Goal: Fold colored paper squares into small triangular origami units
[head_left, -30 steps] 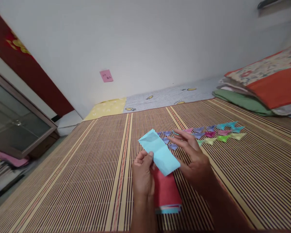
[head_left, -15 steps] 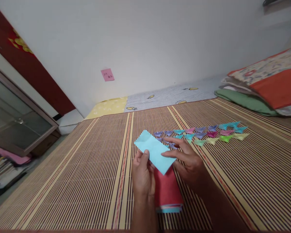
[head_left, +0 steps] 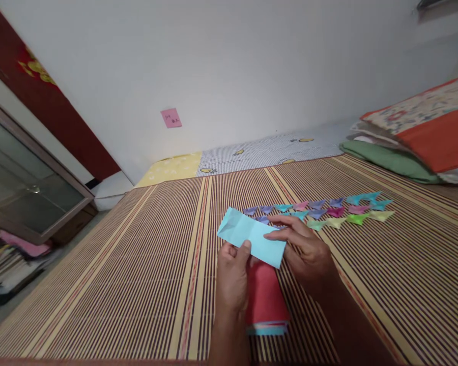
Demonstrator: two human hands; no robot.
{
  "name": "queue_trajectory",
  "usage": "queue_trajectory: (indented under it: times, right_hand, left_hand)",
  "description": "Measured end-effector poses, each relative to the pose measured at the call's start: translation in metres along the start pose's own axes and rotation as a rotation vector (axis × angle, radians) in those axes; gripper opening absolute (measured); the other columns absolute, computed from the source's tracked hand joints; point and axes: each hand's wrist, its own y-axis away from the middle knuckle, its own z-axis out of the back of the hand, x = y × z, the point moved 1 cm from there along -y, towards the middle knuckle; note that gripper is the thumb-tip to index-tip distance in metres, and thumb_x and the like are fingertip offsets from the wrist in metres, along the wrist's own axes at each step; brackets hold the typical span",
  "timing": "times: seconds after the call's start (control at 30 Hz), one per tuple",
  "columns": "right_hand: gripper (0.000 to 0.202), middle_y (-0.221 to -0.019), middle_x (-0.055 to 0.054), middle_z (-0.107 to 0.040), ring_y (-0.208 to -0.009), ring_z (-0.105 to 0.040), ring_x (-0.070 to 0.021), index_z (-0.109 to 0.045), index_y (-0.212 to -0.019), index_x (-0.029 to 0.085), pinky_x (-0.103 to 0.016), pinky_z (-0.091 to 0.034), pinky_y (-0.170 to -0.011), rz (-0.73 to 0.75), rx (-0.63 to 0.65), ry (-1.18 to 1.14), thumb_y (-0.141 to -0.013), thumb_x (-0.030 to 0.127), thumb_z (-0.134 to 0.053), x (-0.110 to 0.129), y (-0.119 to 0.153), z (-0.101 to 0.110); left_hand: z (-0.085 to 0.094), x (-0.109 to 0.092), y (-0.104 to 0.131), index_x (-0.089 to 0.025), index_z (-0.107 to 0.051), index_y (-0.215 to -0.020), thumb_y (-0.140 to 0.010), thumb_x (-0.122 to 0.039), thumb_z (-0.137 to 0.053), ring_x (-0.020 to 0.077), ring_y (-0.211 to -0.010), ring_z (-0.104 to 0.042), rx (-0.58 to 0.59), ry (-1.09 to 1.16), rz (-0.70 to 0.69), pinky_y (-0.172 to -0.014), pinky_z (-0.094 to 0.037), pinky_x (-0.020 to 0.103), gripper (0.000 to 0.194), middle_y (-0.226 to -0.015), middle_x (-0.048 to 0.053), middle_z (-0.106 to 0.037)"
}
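Note:
A folded light-blue sheet of origami paper is held up in the air, a tucked corner fold showing at its left end. My left hand pinches its lower edge, thumb on the front. At the right end, my right hand grips the paper with fingertips on the front and the thumb low behind; other fingers stretch along the top edge. Below the hands lies a stack of coloured paper, red on top with blue edges beneath. Small folded paper pieces in several colours stand in rows behind the right hand, which hides a few.
A striped bamboo mat covers the surface. Folded bedding is piled at the right, against the white wall. A pink note sticks to the wall. To the left stands a glass-doored cabinet beside stacked books.
The blue paper has turned to lie flatter and shifted a little right. My left hand moved right along its lower edge, and my right hand moved slightly right with it.

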Motion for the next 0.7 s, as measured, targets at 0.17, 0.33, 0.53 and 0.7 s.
queue_trajectory:
  times: [0.17, 0.33, 0.53, 0.7]
  right_hand:
    - [0.034, -0.125, -0.009, -0.07, -0.114, -0.07, -0.0243, -0.079, -0.103, 0.026, -0.041, -0.058, -0.094, 0.013, 0.04, -0.009, -0.091, 0.005, -0.056, -0.001, 0.0, 0.0]
    - [0.031, -0.121, -0.009, -0.071, -0.114, -0.069, -0.0233, -0.079, -0.097, 0.025, -0.039, -0.057, -0.093, -0.012, 0.104, -0.041, -0.092, 0.007, -0.054, 0.006, -0.001, -0.002]
    - [0.027, -0.114, -0.007, -0.076, -0.113, -0.07, -0.0234, -0.077, -0.104, 0.025, -0.041, -0.055, -0.099, -0.196, 0.069, -0.18, -0.097, 0.017, -0.053, 0.001, -0.002, 0.006]
    - [0.05, -0.127, -0.011, -0.074, -0.115, -0.07, -0.0287, -0.064, -0.137, 0.025, -0.046, -0.057, -0.097, -0.394, 0.021, -0.228, -0.089, 0.037, -0.074, -0.003, 0.0, 0.013]
  left_hand:
    - [0.004, 0.002, -0.003, -0.015, -0.069, -0.097, -0.073, -0.036, -0.089, 0.0214, -0.083, -0.075, -0.016, -0.06, -0.04, -0.082, -0.058, 0.033, 0.037, -0.092, 0.007, -0.079]
    - [0.009, 0.001, -0.004, -0.015, -0.07, -0.102, -0.08, -0.034, -0.083, 0.0214, -0.089, -0.074, -0.034, -0.123, -0.094, -0.084, -0.056, 0.032, 0.031, -0.101, 0.01, -0.079]
    - [0.013, -0.006, -0.004, -0.013, -0.074, -0.093, -0.078, -0.035, -0.083, 0.0175, -0.069, -0.07, -0.036, -0.237, -0.084, -0.067, -0.053, 0.026, 0.028, -0.079, 0.005, -0.077]
    - [0.008, -0.009, 0.002, -0.011, -0.079, -0.093, -0.08, -0.04, -0.081, 0.0148, -0.059, -0.063, 0.184, -0.315, 0.035, -0.06, -0.049, 0.026, 0.032, -0.073, 0.005, -0.075]
